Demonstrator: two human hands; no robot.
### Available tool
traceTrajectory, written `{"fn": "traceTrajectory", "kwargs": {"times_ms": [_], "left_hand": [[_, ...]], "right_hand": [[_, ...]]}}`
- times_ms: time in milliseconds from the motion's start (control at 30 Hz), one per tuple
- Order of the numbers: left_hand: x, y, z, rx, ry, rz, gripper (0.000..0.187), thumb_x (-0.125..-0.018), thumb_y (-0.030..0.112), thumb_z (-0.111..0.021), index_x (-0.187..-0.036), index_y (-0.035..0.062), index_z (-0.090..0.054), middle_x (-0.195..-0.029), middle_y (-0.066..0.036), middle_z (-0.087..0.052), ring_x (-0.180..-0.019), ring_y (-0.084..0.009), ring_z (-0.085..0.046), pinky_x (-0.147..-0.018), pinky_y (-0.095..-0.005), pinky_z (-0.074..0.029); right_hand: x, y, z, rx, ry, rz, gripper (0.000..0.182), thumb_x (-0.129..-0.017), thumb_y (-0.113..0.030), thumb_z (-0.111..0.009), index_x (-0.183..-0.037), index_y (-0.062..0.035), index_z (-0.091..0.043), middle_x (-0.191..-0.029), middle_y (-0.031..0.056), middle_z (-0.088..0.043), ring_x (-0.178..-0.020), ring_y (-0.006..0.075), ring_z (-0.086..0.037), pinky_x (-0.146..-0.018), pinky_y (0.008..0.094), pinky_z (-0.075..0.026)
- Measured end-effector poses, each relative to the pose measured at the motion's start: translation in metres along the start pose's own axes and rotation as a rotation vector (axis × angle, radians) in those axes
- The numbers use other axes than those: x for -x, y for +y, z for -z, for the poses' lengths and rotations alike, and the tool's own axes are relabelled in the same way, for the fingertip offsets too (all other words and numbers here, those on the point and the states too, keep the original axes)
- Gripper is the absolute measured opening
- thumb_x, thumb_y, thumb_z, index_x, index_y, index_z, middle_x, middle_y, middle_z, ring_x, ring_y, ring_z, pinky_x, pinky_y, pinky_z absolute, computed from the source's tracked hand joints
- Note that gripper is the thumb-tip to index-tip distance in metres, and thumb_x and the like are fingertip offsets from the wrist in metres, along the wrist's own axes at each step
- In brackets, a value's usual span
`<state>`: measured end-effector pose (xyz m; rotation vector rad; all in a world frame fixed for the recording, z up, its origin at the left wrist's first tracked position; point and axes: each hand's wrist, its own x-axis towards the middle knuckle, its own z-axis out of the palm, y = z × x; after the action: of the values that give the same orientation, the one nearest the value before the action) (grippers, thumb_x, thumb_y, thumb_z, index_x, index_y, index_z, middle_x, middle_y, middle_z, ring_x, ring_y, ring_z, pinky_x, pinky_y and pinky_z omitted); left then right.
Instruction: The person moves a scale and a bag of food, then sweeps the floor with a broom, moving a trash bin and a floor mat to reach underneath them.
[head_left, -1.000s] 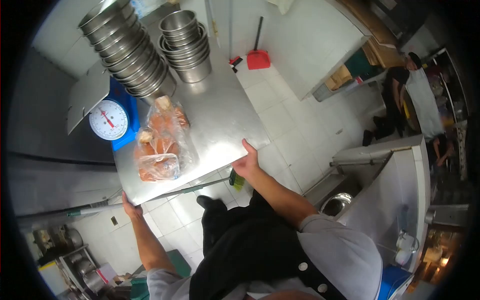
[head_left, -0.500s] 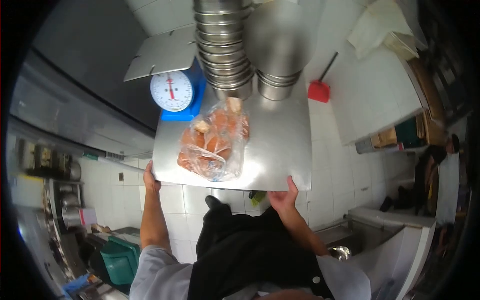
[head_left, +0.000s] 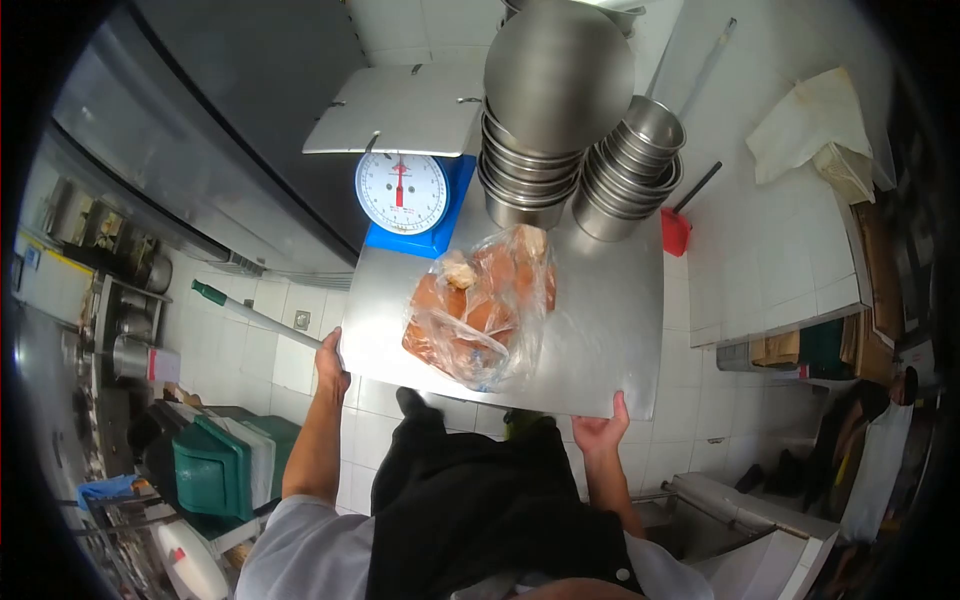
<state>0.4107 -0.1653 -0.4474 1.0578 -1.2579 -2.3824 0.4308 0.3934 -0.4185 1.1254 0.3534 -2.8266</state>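
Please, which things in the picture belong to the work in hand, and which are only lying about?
Probably in the work:
- metal table, with left hand and right hand at its near edge
- bagged orange food on it

Seemingly just about:
- blue scale and stacked metal pots, also on it
- red dustpan
- green bin
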Motion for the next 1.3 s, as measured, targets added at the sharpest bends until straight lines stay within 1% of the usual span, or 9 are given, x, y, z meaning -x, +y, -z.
{"fn": "traceTrajectory", "kwargs": {"times_ms": [167,367,467,667,733,867,1067,1167,1300], "left_hand": [[0.022,-0.018,0.005,-0.027,0.108,-0.027,0.027,-0.099,0.019,-0.069,-0.117,-0.0018,-0.067,-0.108,-0.012,-0.073,-0.102,-0.0241,-0.071,-0.092,-0.0373,-0.058],[0.042,-0.025,0.041,-0.260,-0.005,0.059,0.022,-0.100,0.017,-0.070,-0.113,-0.0004,-0.067,-0.103,-0.009,-0.072,-0.095,-0.0205,-0.069,-0.087,-0.0335,-0.057],[0.063,-0.049,0.066,-0.290,-0.061,-0.002,0.023,-0.104,0.020,-0.066,-0.115,-0.0004,-0.065,-0.101,-0.010,-0.073,-0.089,-0.0202,-0.069,-0.085,-0.0340,-0.057],[0.108,0.001,0.059,-0.242,-0.014,-0.032,0.038,-0.112,0.034,-0.055,-0.125,-0.0022,-0.059,-0.082,-0.007,-0.064,-0.075,-0.0183,-0.062,-0.080,-0.0385,-0.056],[0.112,0.009,0.048,-0.195,-0.042,-0.105,0.040,-0.112,0.036,-0.055,-0.125,-0.0015,-0.058,-0.071,-0.002,-0.052,-0.067,-0.0160,-0.055,-0.077,-0.0387,-0.054],[0.107,0.063,0.076,-0.125,0.093,-0.199,0.039,-0.112,0.038,-0.054,-0.124,0.0019,-0.059,-0.065,0.002,-0.046,-0.060,-0.0130,-0.048,-0.071,-0.0337,-0.048],[0.074,0.176,0.089,-0.098,0.089,-0.313,0.041,-0.111,0.039,-0.055,-0.120,-0.0006,-0.062,-0.063,0.004,-0.041,-0.057,-0.0095,-0.039,-0.065,-0.0290,-0.041],[0.057,0.212,0.084,-0.149,0.030,-0.397,0.042,-0.111,0.038,-0.056,-0.120,-0.0026,-0.063,-0.064,0.005,-0.039,-0.059,-0.0086,-0.037,-0.065,-0.0281,-0.039],[-0.016,0.268,0.143,-0.166,-0.011,-0.430,0.038,-0.111,0.033,-0.057,-0.117,-0.0032,-0.068,-0.065,0.006,-0.042,-0.062,-0.0077,-0.038,-0.067,-0.0265,-0.039]], "right_hand": [[0.001,-0.022,0.001,0.093,0.033,0.015,0.061,-0.103,-0.046,-0.060,-0.151,-0.0093,-0.050,-0.148,0.0109,-0.059,-0.135,0.0350,-0.056,-0.115,0.0524,-0.044],[-0.020,-0.059,0.035,0.078,-0.144,-0.021,0.060,-0.101,-0.045,-0.063,-0.149,-0.0114,-0.052,-0.145,0.0103,-0.060,-0.133,0.0346,-0.057,-0.110,0.0525,-0.047],[-0.002,-0.077,0.018,0.176,-0.044,0.070,0.061,-0.100,-0.046,-0.066,-0.149,-0.0130,-0.053,-0.144,0.0085,-0.061,-0.132,0.0337,-0.057,-0.109,0.0527,-0.048],[0.003,-0.081,0.007,0.212,0.042,0.134,0.065,-0.098,-0.052,-0.068,-0.149,-0.0138,-0.054,-0.144,0.0064,-0.061,-0.131,0.0319,-0.058,-0.110,0.0535,-0.047],[-0.008,-0.088,0.014,0.242,0.072,0.193,0.061,-0.098,-0.053,-0.068,-0.144,-0.0138,-0.058,-0.138,0.0043,-0.065,-0.125,0.0281,-0.062,-0.106,0.0469,-0.051],[0.007,-0.068,0.010,0.334,0.081,0.276,0.059,-0.099,-0.054,-0.066,-0.142,-0.0132,-0.059,-0.137,0.0031,-0.066,-0.126,0.0245,-0.063,-0.107,0.0416,-0.052],[0.005,-0.061,0.030,0.477,0.216,0.428,0.066,-0.102,-0.057,-0.060,-0.152,-0.0140,-0.052,-0.155,0.0059,-0.054,-0.137,0.0272,-0.055,-0.113,0.0482,-0.046],[0.007,-0.087,0.055,0.510,0.371,0.459,0.076,-0.104,-0.061,-0.056,-0.161,-0.0149,-0.039,-0.165,0.0082,-0.041,-0.142,0.0318,-0.051,-0.114,0.0529,-0.043],[0.049,0.003,0.045,0.609,0.512,0.481,0.090,-0.106,-0.061,-0.050,-0.171,-0.0139,-0.009,-0.173,0.0165,-0.025,-0.152,0.0405,-0.039,-0.121,0.0567,-0.037]]}}
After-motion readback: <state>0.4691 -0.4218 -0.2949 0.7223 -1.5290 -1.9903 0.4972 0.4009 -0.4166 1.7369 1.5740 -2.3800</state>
